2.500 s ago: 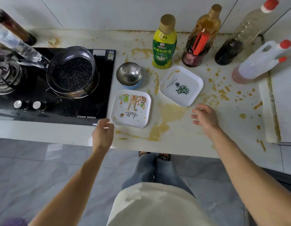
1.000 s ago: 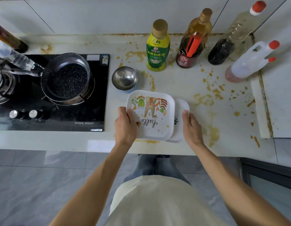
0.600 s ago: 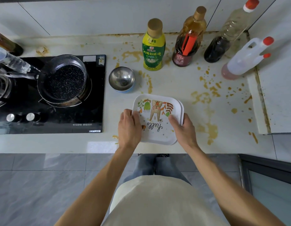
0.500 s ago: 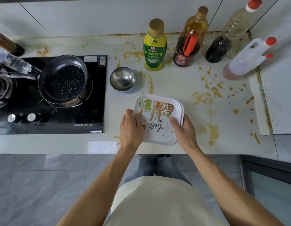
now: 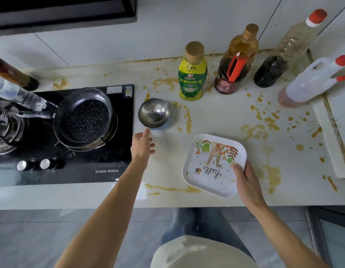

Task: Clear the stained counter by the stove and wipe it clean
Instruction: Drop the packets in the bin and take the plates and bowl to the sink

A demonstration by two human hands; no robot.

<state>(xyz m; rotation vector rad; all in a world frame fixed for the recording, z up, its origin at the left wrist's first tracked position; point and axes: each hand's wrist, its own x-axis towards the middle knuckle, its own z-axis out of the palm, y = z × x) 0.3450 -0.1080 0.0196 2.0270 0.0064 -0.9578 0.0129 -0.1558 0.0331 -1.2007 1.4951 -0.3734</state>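
The right hand (image 5: 246, 181) grips the white square plate (image 5: 214, 164) lettered "hello" over the stained counter (image 5: 222, 117), while the left hand (image 5: 142, 146), fingers loose, reaches a fingertip to the steel bowl (image 5: 154, 113) beside the stove (image 5: 121, 151).

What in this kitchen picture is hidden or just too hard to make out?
From the head view:
- The second plate: hidden under the rabbit plate, if still there.
- The rabbit plate's near right corner: covered by the right hand.
- Whether the left hand touches the steel bowl: too close to tell.
- The burner left of the pan: cut by the frame edge.
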